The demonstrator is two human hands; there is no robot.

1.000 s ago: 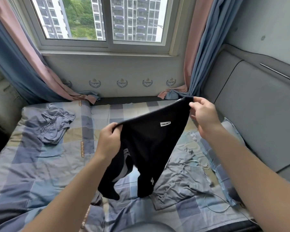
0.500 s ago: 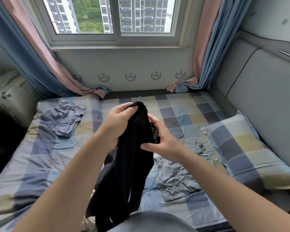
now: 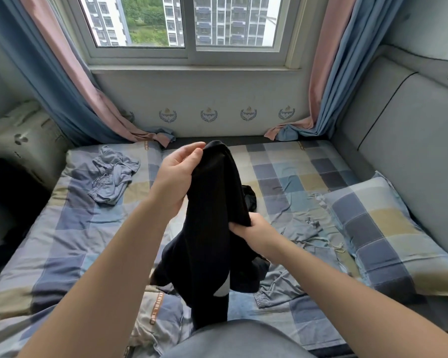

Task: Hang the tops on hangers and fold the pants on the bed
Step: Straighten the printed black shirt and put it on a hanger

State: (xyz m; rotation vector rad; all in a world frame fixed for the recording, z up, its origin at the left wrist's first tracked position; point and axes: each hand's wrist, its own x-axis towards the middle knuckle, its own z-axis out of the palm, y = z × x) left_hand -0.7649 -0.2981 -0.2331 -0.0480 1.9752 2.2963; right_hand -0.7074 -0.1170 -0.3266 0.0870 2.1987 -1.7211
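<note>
A pair of black fabric pants [image 3: 210,228] is held up above the blue, grey and beige checked bed cover [image 3: 295,171], at the middle of the scene. The garment is bunched lengthwise and hangs down toward the near edge, with a small white patch visible low on it. Its top end is gripped by the left hand [image 3: 176,174], fingers curled round the cloth. The right hand [image 3: 259,235] is placed lower and nearer, fingers closed on the right edge of the fabric. A crumpled grey-blue garment [image 3: 114,174] is seen lying on the bed at far left, well apart from the pants. A second grey-blue garment with drawstrings [image 3: 303,236] is spread on the bed just right of the right hand. A checked pillow [image 3: 388,228] is noted at right, against the grey padded headboard [image 3: 411,151].
</note>
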